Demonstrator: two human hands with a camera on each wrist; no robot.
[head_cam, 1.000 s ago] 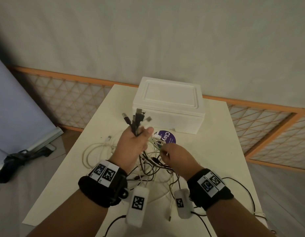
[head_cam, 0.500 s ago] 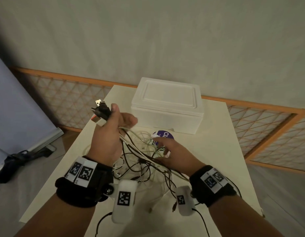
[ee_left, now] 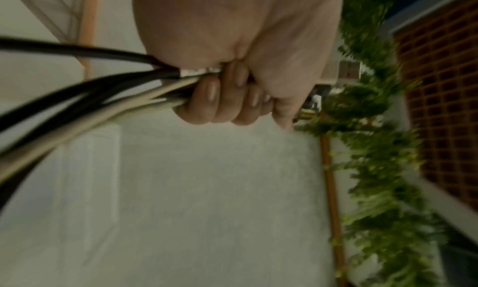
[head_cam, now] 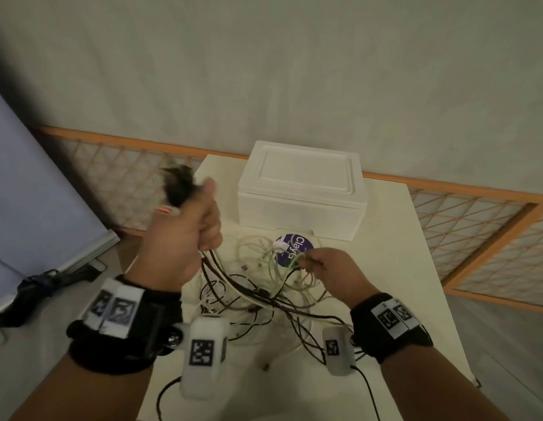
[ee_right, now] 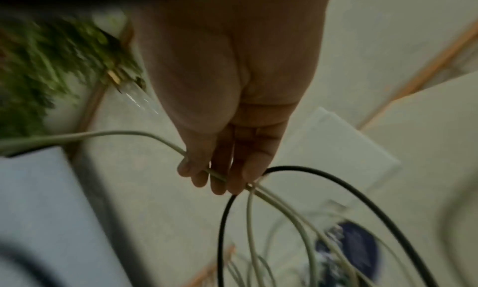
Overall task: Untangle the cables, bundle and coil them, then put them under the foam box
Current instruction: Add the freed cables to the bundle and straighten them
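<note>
A tangle of black and white cables (head_cam: 258, 293) lies on the white table (head_cam: 410, 268) in front of the white foam box (head_cam: 300, 189). My left hand (head_cam: 185, 235) is raised left of the box and grips a bundle of cable ends in its fist; blurred plugs (head_cam: 179, 185) stick out above the thumb. In the left wrist view the fingers (ee_left: 222, 99) curl round black and white cables (ee_left: 77, 99). My right hand (head_cam: 328, 270) hovers over the tangle and pinches white cables (ee_right: 274, 197) with a black loop (ee_right: 336, 181) at its fingertips (ee_right: 232, 179).
A round purple label (head_cam: 294, 249) lies on the table just before the box. An orange-framed lattice panel (head_cam: 489, 238) runs behind the table. A blue-grey board (head_cam: 30, 189) and a dark strap (head_cam: 45, 287) lie on the floor at left.
My left hand has lifted the cable ends up and to the left, pulling the strands taut out of the pile. My right hand has shifted right, holding strands of the tangle.
</note>
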